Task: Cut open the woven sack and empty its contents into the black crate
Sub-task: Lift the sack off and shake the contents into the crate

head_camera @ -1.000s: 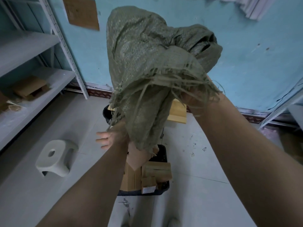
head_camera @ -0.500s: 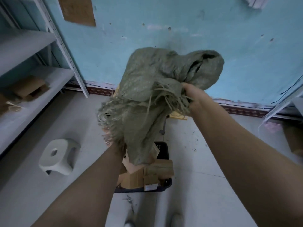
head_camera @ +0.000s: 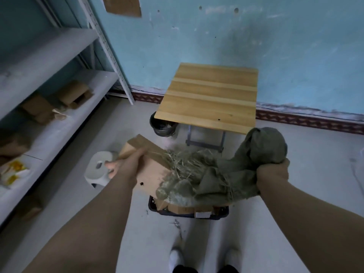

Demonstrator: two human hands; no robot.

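Observation:
The green woven sack (head_camera: 232,174) hangs limp and crumpled low over the black crate (head_camera: 189,212), stretched between my hands. My right hand (head_camera: 273,170) grips its bunched end on the right. My left hand (head_camera: 126,163) holds the frayed cut edge (head_camera: 177,162) on the left, with some fingertips sticking out straight. Beneath the sack a large cardboard box (head_camera: 149,168) lies tilted on top of the crate. Smaller cardboard boxes (head_camera: 183,208) fill the crate, which the sack and the box mostly hide.
A wooden folding table (head_camera: 206,99) stands against the blue wall behind the crate, with a black bin (head_camera: 163,126) under its left corner. A white stool (head_camera: 97,171) sits left of the crate. Grey shelves (head_camera: 59,99) with cardboard boxes line the left side. My shoes (head_camera: 177,257) are near the crate.
The sack has come down from head height to just above the crate, and my hands have spread apart. The table behind it is now uncovered.

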